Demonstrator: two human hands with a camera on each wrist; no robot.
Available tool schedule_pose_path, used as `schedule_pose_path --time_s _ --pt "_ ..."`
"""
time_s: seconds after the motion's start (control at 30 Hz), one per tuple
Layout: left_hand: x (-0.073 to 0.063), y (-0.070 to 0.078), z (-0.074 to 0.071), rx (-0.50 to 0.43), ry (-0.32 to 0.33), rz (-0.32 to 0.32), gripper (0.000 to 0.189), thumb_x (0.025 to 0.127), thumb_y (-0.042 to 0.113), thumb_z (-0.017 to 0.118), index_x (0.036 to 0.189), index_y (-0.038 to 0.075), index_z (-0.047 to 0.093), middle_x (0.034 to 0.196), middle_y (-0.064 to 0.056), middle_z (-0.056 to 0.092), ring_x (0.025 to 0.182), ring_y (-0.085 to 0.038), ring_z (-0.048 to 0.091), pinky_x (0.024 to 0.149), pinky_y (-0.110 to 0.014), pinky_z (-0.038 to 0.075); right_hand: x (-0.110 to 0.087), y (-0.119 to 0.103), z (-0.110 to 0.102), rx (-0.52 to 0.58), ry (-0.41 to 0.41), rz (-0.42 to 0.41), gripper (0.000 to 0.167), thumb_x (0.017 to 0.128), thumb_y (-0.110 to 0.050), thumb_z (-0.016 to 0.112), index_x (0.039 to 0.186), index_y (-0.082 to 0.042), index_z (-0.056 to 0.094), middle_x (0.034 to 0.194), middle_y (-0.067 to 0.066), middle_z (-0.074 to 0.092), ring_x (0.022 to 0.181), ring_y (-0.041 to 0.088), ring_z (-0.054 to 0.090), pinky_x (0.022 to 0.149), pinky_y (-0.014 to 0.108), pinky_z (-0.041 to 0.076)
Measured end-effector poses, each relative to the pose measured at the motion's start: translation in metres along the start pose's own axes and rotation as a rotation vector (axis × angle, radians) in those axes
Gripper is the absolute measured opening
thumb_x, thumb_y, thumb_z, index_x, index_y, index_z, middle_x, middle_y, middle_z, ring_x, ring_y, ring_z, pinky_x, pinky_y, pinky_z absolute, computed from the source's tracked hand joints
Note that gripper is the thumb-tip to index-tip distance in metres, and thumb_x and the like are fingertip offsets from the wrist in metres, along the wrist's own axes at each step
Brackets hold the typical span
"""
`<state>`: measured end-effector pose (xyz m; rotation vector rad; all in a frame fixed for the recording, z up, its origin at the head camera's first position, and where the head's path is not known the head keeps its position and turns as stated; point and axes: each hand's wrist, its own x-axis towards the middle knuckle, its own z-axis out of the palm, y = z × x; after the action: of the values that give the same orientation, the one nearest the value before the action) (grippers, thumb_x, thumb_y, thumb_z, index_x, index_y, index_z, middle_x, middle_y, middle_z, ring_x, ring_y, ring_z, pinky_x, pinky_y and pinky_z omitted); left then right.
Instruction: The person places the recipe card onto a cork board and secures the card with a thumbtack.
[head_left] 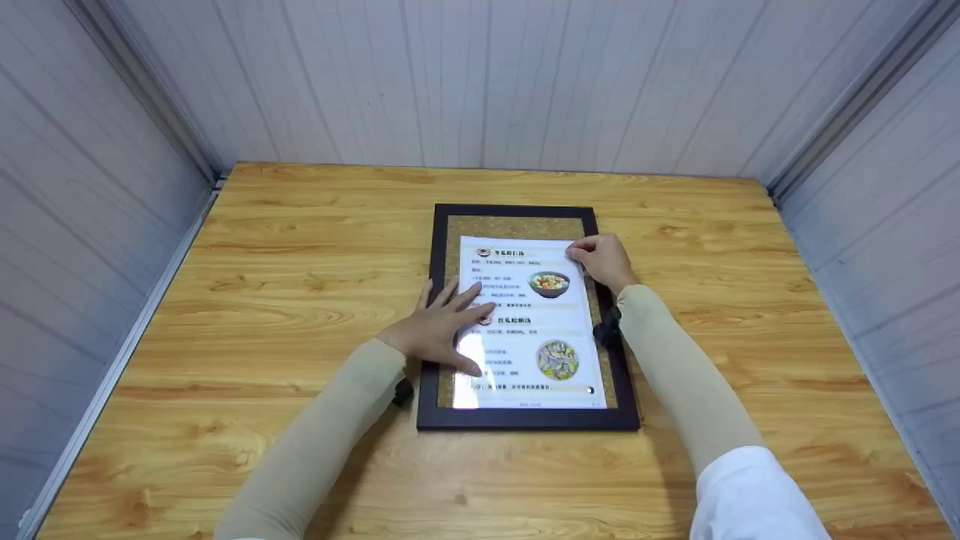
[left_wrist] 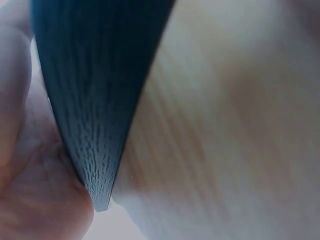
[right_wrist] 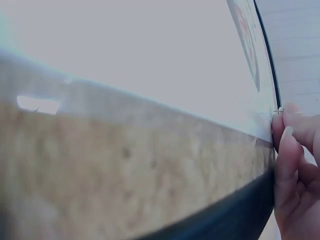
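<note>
A cork board point(head_left: 517, 226) in a black frame point(head_left: 528, 420) lies flat on the wooden table. On the cork is a glossy printed sheet point(head_left: 510, 367) with two bowl pictures and lines of text. My left hand point(head_left: 435, 334) lies spread over the sheet's left edge, its fingers straight and its palm across the frame's left side. At the sheet's upper right corner, my right hand point(head_left: 606, 262) pinches a small pin point(right_wrist: 280, 111) between thumb and forefinger. A dark round dot point(head_left: 590, 390) shows near the sheet's lower right corner.
The wooden table point(head_left: 285, 247) extends around the board on all sides. White panel walls point(head_left: 480, 90) stand behind the table and at its left and right. A dark wrist camera point(head_left: 609, 330) sits under the right wrist, over the frame's right side.
</note>
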<state>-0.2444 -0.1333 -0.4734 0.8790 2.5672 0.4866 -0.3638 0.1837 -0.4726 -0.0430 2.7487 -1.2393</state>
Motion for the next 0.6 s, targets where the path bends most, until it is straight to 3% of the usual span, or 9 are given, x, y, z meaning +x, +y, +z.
schedule_pose_path --time_s 0.2,0.37,0.6 --pt "0.0005 -0.0003 0.0 0.001 -0.003 -0.004 0.114 0.069 0.082 0.065 0.16 0.03 0.019 0.166 -0.003 -0.003 0.147 -0.034 -0.018 0.111 -0.058 -0.02 0.0009 -0.0004 0.0013 -0.011 0.018 0.011 0.021 0.097 -0.018 0.066 0.104 -0.002 0.077 0.097 0.012 0.071 0.066 0.013 0.057 0.054 0.019 0.045" --pt "0.0008 -0.0002 -0.0013 0.0 -0.001 0.003 0.114 0.07 0.081 0.065 0.16 0.029 0.019 0.166 -0.003 -0.004 0.147 -0.035 -0.017 0.111 -0.058 -0.02 0.0018 -0.0013 0.001 -0.014 0.032 0.033 0.022 0.097 -0.02 0.066 0.105 -0.003 0.077 0.1 0.012 0.071 0.074 0.016 0.059 0.057 0.022 0.047" --pt "0.0003 -0.0002 -0.0015 -0.002 -0.011 0.0 0.114 0.07 0.08 0.065 0.16 0.029 0.018 0.166 -0.003 -0.005 0.147 -0.034 -0.019 0.11 -0.058 -0.021 0.0024 -0.003 0.0 0.007 0.0 0.075 0.022 0.097 -0.02 0.065 0.108 -0.004 0.076 0.104 0.012 0.07 0.08 0.018 0.061 0.059 0.022 0.048"
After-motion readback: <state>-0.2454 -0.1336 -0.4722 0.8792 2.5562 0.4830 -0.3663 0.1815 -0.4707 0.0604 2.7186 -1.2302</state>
